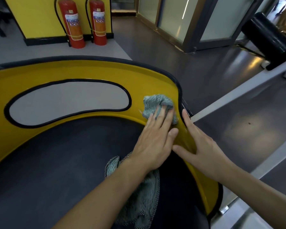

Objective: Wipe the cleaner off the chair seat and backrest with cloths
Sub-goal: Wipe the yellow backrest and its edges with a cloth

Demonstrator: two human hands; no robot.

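A yellow chair backrest (73,70) with a black rim curves around a dark grey seat (56,154). My left hand (153,138) presses a grey-green cloth (157,103) flat against the right inner side of the backrest, fingers straight. My right hand (198,142) rests open on the backrest's right edge, with its fingers over the rim and its thumb on the yellow inner side. A second grey-green cloth (142,195) lies on the seat under my left forearm, partly hidden by it.
The backrest has an oval opening (69,101) through which the floor shows. Two red fire extinguishers (82,22) stand by a yellow wall behind the chair. Glass partitions (180,19) and a black padded bench (269,40) are at the far right.
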